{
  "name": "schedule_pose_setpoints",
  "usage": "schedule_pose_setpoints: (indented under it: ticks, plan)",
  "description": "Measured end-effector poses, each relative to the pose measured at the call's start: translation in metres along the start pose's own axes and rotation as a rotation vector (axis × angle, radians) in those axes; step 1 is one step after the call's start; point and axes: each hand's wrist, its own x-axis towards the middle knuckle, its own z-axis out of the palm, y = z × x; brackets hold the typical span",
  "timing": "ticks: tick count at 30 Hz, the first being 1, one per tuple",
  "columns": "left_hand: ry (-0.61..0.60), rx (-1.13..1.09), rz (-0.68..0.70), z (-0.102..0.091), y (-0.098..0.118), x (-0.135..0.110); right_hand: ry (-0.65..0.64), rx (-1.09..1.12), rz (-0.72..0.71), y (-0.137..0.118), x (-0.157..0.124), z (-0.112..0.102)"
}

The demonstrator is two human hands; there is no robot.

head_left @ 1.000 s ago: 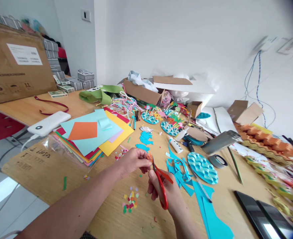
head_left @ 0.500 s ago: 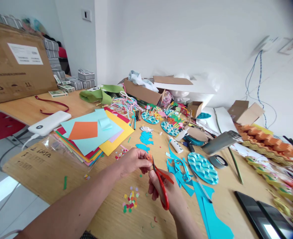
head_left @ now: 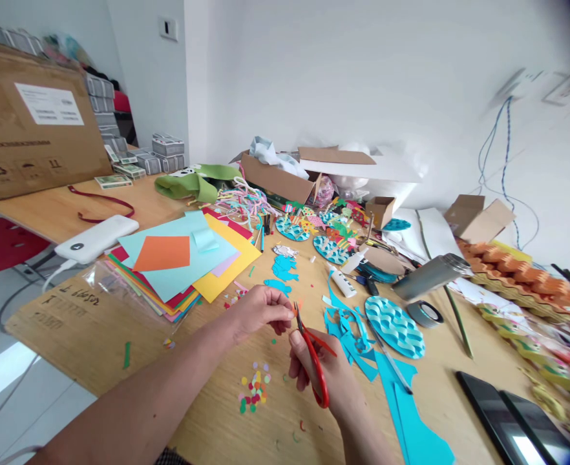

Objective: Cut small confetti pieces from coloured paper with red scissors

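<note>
My right hand [head_left: 326, 365] grips a pair of red-handled scissors [head_left: 318, 374], blades pointing up and away toward my left fingertips. Pinched in my left hand [head_left: 268, 310] is a small piece of orange paper [head_left: 295, 310], mostly hidden by the fingers and blades. The blades are at the paper's edge. Below the hands lie small coloured paper dots [head_left: 254, 391] on the table. Just beyond them are blue paper fish [head_left: 284, 268], and to the right sit blue paper scraps [head_left: 350, 332].
A stack of coloured paper [head_left: 168, 284] and a white power bank [head_left: 95, 239] lie at left. On the right are a wavy blue oval [head_left: 394, 327], a roll of tape [head_left: 424, 314], a metal flask [head_left: 430, 276], a glue bottle [head_left: 344, 283] and dark phones [head_left: 512, 416].
The scissor handles have come slightly closer together at the right hand, and less of the orange paper shows by the blades. Both hands stay in nearly the same place.
</note>
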Motion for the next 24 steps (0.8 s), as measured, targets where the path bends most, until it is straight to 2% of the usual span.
schedule_pose_setpoints:
  ticks: [12,24]
  plan:
    - [-0.038,0.018,-0.012,-0.0013,-0.0001,0.0001,-0.015,-0.014,-0.014,0.0032,0.0010,-0.0011]
    - [0.004,-0.052,-0.008,0.0007,0.0012,-0.0006,0.004,-0.023,-0.001,-0.0023,-0.0013,-0.0018]
